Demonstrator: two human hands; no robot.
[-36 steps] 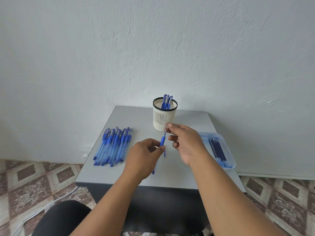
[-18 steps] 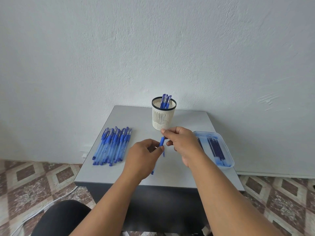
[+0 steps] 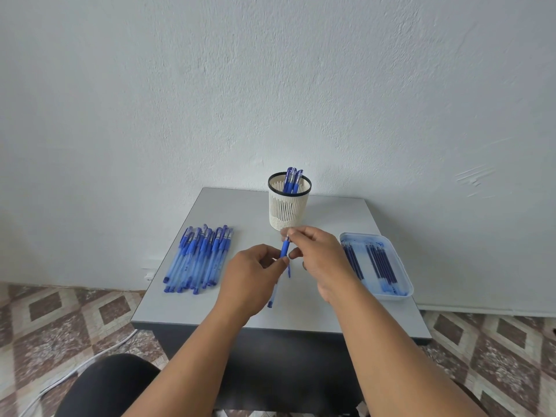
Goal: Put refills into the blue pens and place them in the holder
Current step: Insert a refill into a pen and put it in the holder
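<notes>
Two hands work one blue pen [image 3: 284, 251] above the surface [image 3: 331, 218]: the left hand [image 3: 252, 281] grips its barrel, the right hand [image 3: 319, 254] pinches its tip, seemingly tightening it. Next, I judge, it goes into the holder [image 3: 288, 212].

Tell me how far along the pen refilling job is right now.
Early on. Done: a few blue pens stand in the cream mesh pen holder. In hand: the left hand grips a clear blue pen barrel while the right hand pinches its tip end. Left: the row of blue pens on the grey table and the dark refills in the clear plastic tray.
</notes>
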